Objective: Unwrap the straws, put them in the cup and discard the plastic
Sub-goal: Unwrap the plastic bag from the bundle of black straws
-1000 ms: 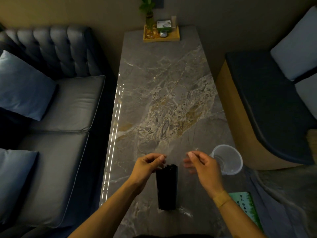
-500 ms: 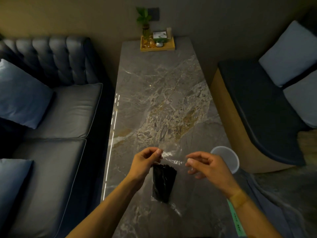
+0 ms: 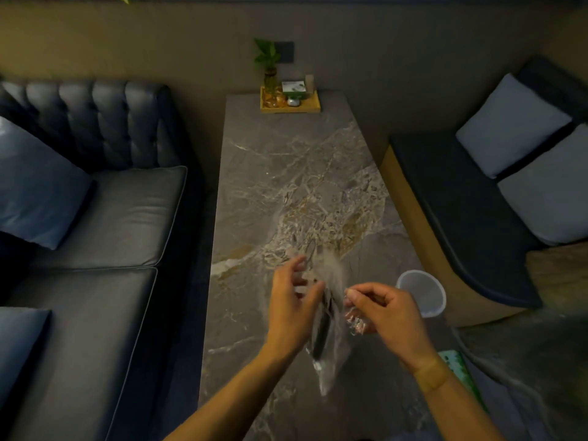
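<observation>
A bundle of black straws (image 3: 322,329) in a clear plastic wrapper (image 3: 331,370) hangs above the near end of the marble table (image 3: 296,173). My left hand (image 3: 291,308) holds the bundle's left side, with its upper fingers spread and blurred. My right hand (image 3: 386,308) pinches the crinkled clear plastic just to the right of the straws. The loose plastic above the hands is blurred. A clear plastic cup (image 3: 421,291) stands upright and empty at the table's right edge, just right of my right hand.
A wooden tray (image 3: 313,107) with a small plant and small items sits at the table's far end. A dark sofa (image 3: 95,218) with cushions runs along the left, a bench (image 3: 471,218) with pillows along the right. A green card (image 3: 458,367) lies near my right wrist.
The straw bundle has been lifted off the table and turned edge-on. My hands have come closer together, and the plastic stretched between them is now bunched in my right hand.
</observation>
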